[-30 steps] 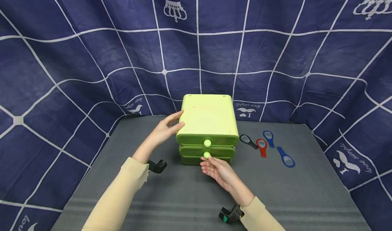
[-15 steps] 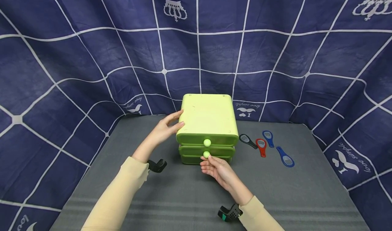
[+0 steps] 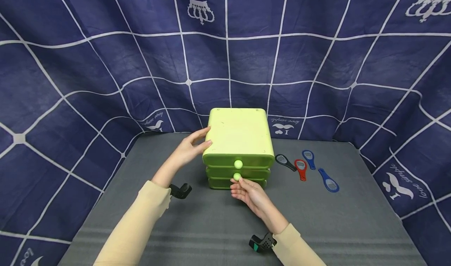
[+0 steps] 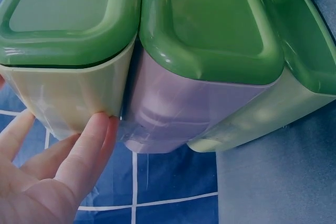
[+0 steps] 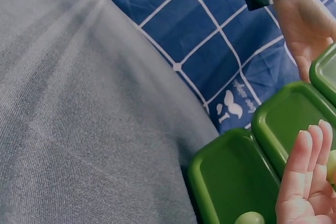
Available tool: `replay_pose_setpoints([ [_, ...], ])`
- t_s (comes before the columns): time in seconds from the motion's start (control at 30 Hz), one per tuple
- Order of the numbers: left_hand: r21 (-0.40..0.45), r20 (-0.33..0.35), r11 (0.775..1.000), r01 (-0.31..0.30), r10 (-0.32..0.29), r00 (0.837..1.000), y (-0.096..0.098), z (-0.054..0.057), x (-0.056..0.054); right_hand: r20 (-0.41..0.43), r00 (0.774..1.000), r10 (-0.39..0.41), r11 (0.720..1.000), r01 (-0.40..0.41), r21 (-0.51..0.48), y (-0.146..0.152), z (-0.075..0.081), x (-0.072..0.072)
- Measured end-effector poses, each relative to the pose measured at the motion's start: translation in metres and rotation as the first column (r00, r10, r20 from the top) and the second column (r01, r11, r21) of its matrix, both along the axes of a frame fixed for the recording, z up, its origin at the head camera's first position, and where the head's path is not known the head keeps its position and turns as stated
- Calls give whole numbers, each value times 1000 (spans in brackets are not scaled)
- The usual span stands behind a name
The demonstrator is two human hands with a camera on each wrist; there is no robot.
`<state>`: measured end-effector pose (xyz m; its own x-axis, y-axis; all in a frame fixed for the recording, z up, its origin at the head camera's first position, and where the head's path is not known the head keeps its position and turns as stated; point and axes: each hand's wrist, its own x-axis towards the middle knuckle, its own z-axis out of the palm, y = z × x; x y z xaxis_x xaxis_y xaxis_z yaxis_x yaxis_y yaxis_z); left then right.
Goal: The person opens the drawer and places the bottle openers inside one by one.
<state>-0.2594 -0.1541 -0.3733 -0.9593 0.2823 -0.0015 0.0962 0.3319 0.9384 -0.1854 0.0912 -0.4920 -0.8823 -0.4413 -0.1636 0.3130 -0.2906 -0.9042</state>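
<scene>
A small three-tier drawer cabinet [image 3: 239, 133] with a pale yellow-green top and dark green drawer fronts stands upright on the grey table. My right hand [image 3: 255, 197] pinches the round light green knob [image 3: 237, 176] of the middle drawer [image 3: 218, 173] between thumb and forefinger; its other fingers extend to the left below the knob. In the right wrist view, the thumb and forefinger are out of sight. My left hand [image 3: 184, 150] braces the cabinet's upper left side with spread fingers. The left wrist view shows those fingertips [image 4: 100, 121] touching the top tier's side wall.
Right of the cabinet lie a black oval-headed tag [image 3: 285, 162], a red one [image 3: 301, 169] and two blue ones, the nearer blue tag [image 3: 329, 181] farthest right. A blue curtain [image 3: 246, 62] with white lines surrounds the grey table [image 3: 197, 227] at the back and sides.
The middle drawer's knob and my right hand have shifted slightly away from me, toward the cabinet. My left hand stays in place on the cabinet's side.
</scene>
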Motion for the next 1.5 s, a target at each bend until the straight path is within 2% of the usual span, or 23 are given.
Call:
replay_pose_setpoints([
  [0.1,1,-2,1000,-6,6,1000,0,0,0,-15,1000,1,1000,-1,-7,0,0,-1],
  [0.33,-10,-10,1000,-9,9,1000,0,1,0,39,999,-15,999,13,38,-2,3,-3],
  [0.53,-18,-10,1000,-12,12,1000,-1,-1,0,44,999,-13,999,11,46,0,-1,-4],
  [0.83,-23,-16,1000,-9,9,1000,-1,-2,-1,11,1000,-1,998,0,56,0,-6,-3],
  [1.23,-22,-12,1000,-14,13,1000,1,0,-1,8,999,43,999,-44,33,5,-7,-3],
  [1.5,-25,-11,1000,-10,9,1000,0,1,0,69,997,41,998,-44,48,8,-13,1],
])
